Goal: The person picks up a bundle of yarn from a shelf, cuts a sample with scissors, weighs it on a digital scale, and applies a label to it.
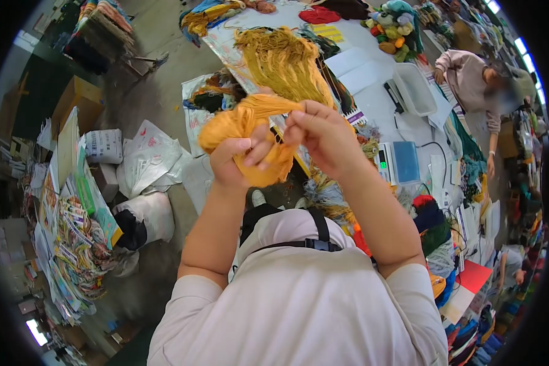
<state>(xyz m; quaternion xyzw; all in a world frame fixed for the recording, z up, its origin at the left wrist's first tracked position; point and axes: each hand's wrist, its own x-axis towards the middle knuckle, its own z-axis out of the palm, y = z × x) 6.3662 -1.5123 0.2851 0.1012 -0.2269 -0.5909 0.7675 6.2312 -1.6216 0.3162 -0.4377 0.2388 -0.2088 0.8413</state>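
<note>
An orange-yellow skein of yarn point(226, 125) is held up in front of my body, bunched and partly looped. My left hand point(241, 160) is closed around its lower part, fingers among the strands. At the skein's right end, my right hand point(322, 133) pinches a drawn-out bundle of the same yarn between thumb and fingers. Just beyond my hands, a pile of olive and golden yarn hanks point(280, 61) lies over the table edge. Darker mixed yarn point(216, 91) lies on a white sack to the left of the skein.
The white worktable point(363, 79) carries a clear plastic bin point(413, 88), a digital scale point(399, 163) and balls of coloured yarn point(393, 30). A co-worker point(470, 79) is at the far right side. White sacks point(149, 158) and a table of yarn bundles point(79, 244) stand left.
</note>
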